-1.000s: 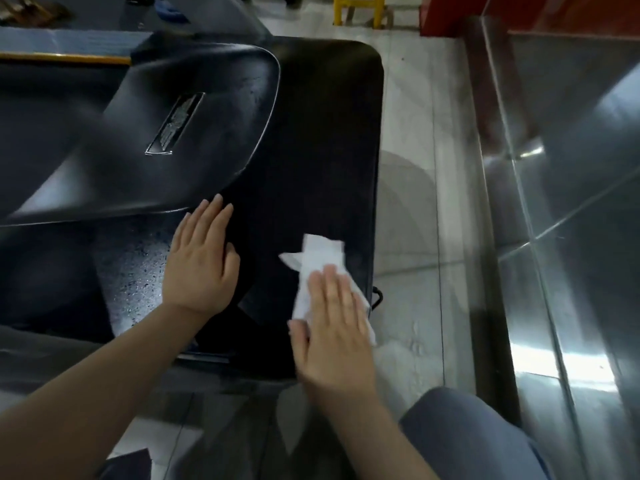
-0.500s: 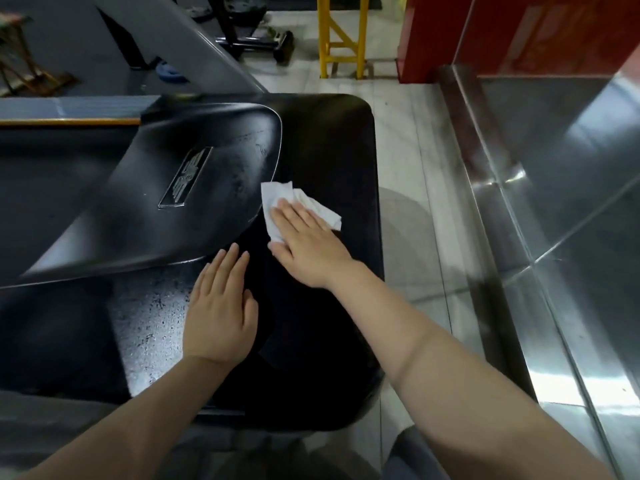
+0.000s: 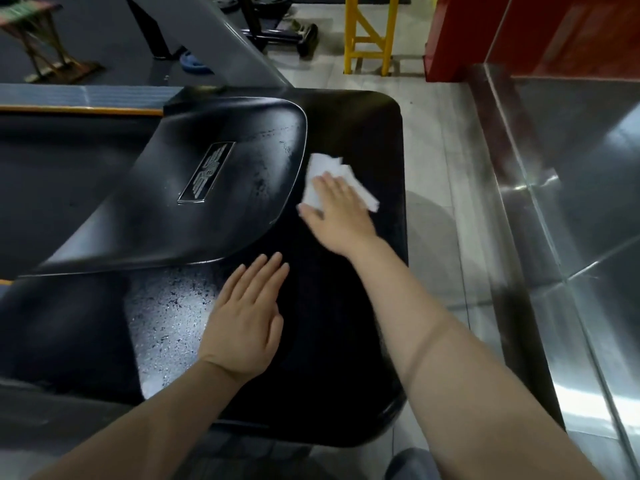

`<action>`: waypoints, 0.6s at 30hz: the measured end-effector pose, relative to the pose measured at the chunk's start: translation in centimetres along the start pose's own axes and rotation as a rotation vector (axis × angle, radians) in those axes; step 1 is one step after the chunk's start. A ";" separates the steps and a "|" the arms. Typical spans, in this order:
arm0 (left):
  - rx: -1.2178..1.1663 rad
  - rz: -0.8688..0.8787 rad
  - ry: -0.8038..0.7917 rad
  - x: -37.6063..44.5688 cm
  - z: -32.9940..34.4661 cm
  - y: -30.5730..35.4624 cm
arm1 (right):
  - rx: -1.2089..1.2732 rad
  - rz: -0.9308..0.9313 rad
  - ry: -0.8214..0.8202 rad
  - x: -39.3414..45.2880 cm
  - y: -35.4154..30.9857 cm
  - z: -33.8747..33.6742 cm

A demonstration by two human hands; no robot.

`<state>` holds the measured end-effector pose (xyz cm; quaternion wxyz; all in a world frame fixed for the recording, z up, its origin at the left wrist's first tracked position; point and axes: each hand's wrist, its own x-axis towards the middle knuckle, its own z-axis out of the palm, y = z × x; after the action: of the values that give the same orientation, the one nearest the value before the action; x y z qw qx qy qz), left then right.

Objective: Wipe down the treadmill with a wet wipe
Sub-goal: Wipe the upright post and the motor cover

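Two hands lie flat-fingered on one treadmill (image 3: pixel 346 341): the right hand (image 3: pixel 337 216) presses one wipe (image 3: pixel 320 178), the left hand (image 3: pixel 244 323) holds nothing.

Single head view, close above, facing forward-down onto treadmill (image 3: pixel 339 306), wide-angle

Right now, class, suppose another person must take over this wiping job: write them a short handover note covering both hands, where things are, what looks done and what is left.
Left hand: flat, fingers straight, resting on the black treadmill cover, holding nothing.
Right hand: flat, fingers straight, pressing the white wipe onto the cover, just right of the raised panel that bears the badge.
Done, as far as can be seen: wet streaks and droplets show on the panel's right side and on the cover left of the left hand.
Left: whether the dark cover under the arms was wiped cannot be told; the rest of the treadmill lies outside the view.
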<state>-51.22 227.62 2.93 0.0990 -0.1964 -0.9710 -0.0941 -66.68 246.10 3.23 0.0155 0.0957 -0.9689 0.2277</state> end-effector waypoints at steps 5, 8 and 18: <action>0.105 0.289 -0.079 0.3 0.1 -0.2 | 0.285 0.397 0.043 -6.9 6.7 -0.5; 0.165 0.555 -0.141 1.3 0.4 0.1 | 0.395 0.320 0.130 -9.8 7.2 0.6; 0.191 0.578 -0.232 2.2 -0.2 1.1 | 1.102 0.623 0.045 -6.4 12.2 2.0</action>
<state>-52.73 229.38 3.79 0.0281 -0.4634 -0.8841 0.0525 -62.66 257.03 -4.39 -0.0826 -0.2018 -0.6911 0.6890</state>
